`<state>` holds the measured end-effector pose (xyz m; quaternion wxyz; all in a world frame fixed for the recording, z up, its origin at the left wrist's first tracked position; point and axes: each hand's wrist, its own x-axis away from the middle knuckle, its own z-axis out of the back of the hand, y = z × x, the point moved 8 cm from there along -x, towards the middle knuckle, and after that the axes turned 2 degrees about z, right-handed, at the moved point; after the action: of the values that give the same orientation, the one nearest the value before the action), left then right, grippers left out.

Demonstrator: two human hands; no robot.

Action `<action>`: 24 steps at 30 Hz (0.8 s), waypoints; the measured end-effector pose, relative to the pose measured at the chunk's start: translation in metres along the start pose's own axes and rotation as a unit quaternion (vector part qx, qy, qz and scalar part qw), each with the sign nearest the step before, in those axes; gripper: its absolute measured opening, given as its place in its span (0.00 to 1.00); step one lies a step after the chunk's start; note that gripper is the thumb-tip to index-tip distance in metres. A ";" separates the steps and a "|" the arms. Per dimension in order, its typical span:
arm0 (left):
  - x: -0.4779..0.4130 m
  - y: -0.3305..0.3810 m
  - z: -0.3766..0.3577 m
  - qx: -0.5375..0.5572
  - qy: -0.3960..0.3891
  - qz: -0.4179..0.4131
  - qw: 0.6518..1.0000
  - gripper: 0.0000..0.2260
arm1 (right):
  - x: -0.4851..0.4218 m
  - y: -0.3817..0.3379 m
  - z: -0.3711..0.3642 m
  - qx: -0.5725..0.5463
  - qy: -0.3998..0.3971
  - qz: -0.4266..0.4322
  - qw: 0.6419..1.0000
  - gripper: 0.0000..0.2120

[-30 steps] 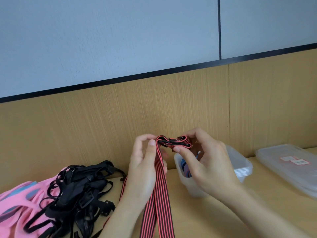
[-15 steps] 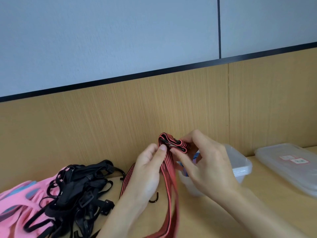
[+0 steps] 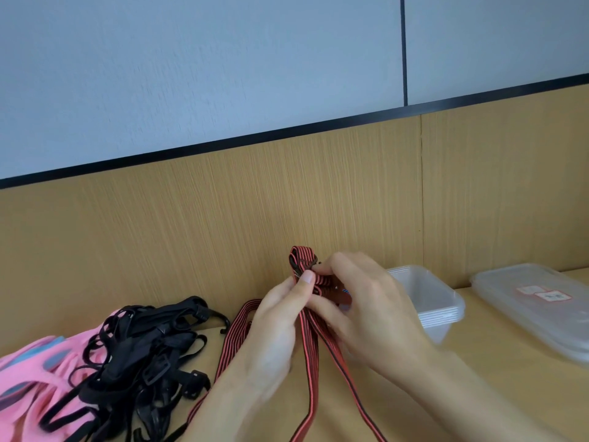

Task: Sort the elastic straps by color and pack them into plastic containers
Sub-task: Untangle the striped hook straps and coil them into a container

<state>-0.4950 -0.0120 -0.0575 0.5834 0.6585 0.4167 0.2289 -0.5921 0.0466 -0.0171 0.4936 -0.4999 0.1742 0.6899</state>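
A red elastic strap with black stripes [image 3: 310, 352] is held up above the wooden table, its upper end folded into a small bundle. My left hand [image 3: 277, 327] pinches the fold with the thumb on top. My right hand [image 3: 363, 307] grips the bundle from the right, fingers curled round it. The strap's loose lengths hang down and trail across the table toward me. A clear plastic container [image 3: 427, 301] stands just behind my right hand, partly hidden by it. A tangle of black straps [image 3: 146, 352] with hooks lies at the left.
Pink fabric with blue patches [image 3: 35, 368] lies under the black straps at the far left. A flat clear lid [image 3: 538, 304] with small labels sits at the right. A wood-panelled wall [image 3: 318, 186] rises close behind the table.
Both hands have come lower and closer together, and the folded end is bunched tighter. The hanging lengths have twisted from a flat band into separate narrow strands.
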 end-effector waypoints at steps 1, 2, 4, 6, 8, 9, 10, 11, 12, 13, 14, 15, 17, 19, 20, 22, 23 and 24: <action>0.000 0.001 0.001 0.012 -0.002 -0.003 1.000 0.21 | 0.001 0.000 -0.002 -0.013 -0.021 0.000 1.000 0.13; 0.000 0.003 0.001 0.024 -0.002 -0.004 1.000 0.20 | 0.001 0.000 -0.004 -0.028 -0.040 0.001 0.999 0.12; 0.000 0.005 -0.001 0.053 -0.012 -0.001 0.999 0.18 | 0.002 0.000 -0.007 -0.045 -0.069 0.000 0.997 0.11; 0.001 0.003 -0.002 0.084 -0.015 0.007 0.996 0.17 | 0.002 0.000 -0.007 -0.043 -0.075 0.004 0.996 0.12; 0.001 0.002 -0.002 0.098 -0.017 0.011 0.995 0.17 | 0.001 0.001 -0.006 -0.045 -0.068 -0.004 0.997 0.11; 0.001 0.001 -0.002 0.093 -0.016 0.010 0.996 0.17 | 0.001 0.003 -0.006 -0.049 -0.065 -0.013 0.997 0.11; 0.001 0.001 -0.002 0.084 -0.015 0.008 0.996 0.17 | 0.001 0.005 -0.006 -0.055 -0.061 -0.025 0.996 0.11; 0.001 0.001 -0.002 0.072 -0.015 0.007 0.997 0.17 | 0.002 0.007 -0.007 -0.066 -0.057 -0.038 0.995 0.11; 0.001 0.001 -0.002 0.060 -0.012 0.007 0.998 0.18 | 0.002 0.009 -0.007 -0.079 -0.056 -0.049 0.994 0.10; 0.000 0.000 -0.001 0.045 -0.008 0.008 0.999 0.19 | 0.003 0.010 -0.008 -0.089 -0.058 -0.056 0.993 0.10; 0.000 -0.001 -0.001 0.031 -0.006 0.008 0.999 0.20 | 0.004 0.009 -0.009 -0.094 -0.062 -0.059 0.992 0.10; 0.000 -0.001 -0.001 0.018 -0.005 0.010 1.000 0.20 | 0.004 0.008 -0.009 -0.096 -0.068 -0.059 0.991 0.09; 0.000 -0.003 0.001 0.004 -0.003 0.013 1.000 0.18 | 0.003 0.005 -0.009 -0.098 -0.075 -0.056 0.991 0.09; 0.000 -0.005 0.002 0.001 -0.003 0.016 1.000 0.16 | 0.001 0.003 -0.008 -0.102 -0.074 -0.053 0.991 0.07; -0.001 -0.005 0.002 0.003 -0.006 0.016 1.000 0.16 | 0.000 0.003 -0.007 -0.107 -0.072 -0.054 0.990 0.06; -0.001 -0.005 0.002 0.015 -0.020 0.016 1.000 0.13 | -0.001 0.003 -0.006 -0.111 -0.065 -0.055 0.990 0.05; 0.000 -0.005 0.001 0.023 -0.029 0.016 0.999 0.11 | -0.001 0.002 -0.006 -0.108 -0.061 -0.055 0.991 0.06; 0.000 -0.004 0.001 0.029 -0.036 0.016 0.999 0.09 | 0.000 0.001 -0.006 -0.108 -0.058 -0.058 0.991 0.07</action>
<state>-0.4955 -0.0131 -0.0618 0.5749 0.6892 0.3917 0.2025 -0.5903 0.0416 -0.0198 0.4850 -0.5185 0.0405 0.7030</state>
